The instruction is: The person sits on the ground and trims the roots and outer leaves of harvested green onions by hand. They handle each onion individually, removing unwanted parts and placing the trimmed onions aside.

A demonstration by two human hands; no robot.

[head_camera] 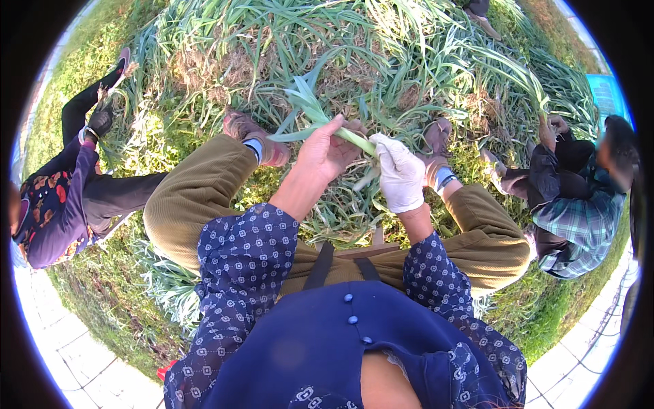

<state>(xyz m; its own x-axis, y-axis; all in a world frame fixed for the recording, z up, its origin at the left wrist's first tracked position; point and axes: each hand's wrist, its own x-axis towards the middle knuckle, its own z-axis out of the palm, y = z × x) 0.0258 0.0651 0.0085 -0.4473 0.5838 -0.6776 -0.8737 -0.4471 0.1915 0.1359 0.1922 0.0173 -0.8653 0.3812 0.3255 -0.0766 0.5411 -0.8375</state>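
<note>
A green leek-like plant [356, 140] lies slantwise across both hands, its leaves fanning out to the upper left. My bare left hand [329, 148] is under and around its stem, the thumb resting on top. My right hand [400, 174], in a whitish glove, grips the stem's lower end, which its fingers partly hide. Just beyond the hands spreads a large heap of similar plants [286, 30] with long leaves and tangled brown roots. Loose leaves and peelings [337, 204] lie on the ground between my feet.
A person [71, 204] sits at the left with a dark-gloved hand on a plant. Another person [582, 214] in a plaid top sits at the right, holding long leaves. A blue crate [608, 94] stands behind that person. More plants [168, 286] lie behind my left knee.
</note>
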